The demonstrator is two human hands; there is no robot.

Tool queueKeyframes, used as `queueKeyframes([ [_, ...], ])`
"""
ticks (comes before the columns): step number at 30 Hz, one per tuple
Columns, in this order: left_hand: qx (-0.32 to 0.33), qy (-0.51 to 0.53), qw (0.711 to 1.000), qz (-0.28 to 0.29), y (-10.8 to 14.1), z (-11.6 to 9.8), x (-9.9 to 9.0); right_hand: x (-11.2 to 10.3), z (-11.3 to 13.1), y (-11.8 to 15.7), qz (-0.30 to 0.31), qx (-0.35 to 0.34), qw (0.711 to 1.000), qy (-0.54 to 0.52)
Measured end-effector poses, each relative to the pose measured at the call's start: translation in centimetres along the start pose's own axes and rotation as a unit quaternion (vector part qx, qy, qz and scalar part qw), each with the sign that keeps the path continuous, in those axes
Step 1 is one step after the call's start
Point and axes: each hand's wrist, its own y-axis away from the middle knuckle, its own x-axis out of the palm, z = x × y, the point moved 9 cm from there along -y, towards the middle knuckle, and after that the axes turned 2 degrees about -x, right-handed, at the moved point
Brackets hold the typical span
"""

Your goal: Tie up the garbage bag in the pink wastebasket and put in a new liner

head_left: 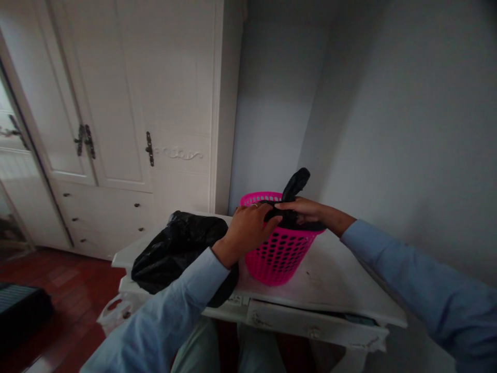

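A bright pink basket (281, 259) with holes in its sides stands on the white table. Black plastic (295, 185) fills its top, and one twisted end sticks up above the rim. My left hand (248, 228) lies over the basket's left front rim, fingers bent onto the black plastic. On the right side of the opening, my right hand (305, 208) grips the same plastic, thumb pointing left. To the left of the basket a second heap of black plastic (174, 254) rests on the table, partly behind my left sleeve.
The white table (341, 274) has a drawer slightly ajar at its front. A white wardrobe (178, 103) stands at the back left, a grey wall at the right. A white plastic bag (114, 313) hangs below the table's left side.
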Motion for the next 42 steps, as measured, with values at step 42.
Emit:
queueKeyframes([
  [42, -0.125, 0.299, 0.945, -0.043, -4.0, 6.1, 2.7, -6.6, 1.9, 1.9, -0.336, -0.131, 0.926, 0.107],
])
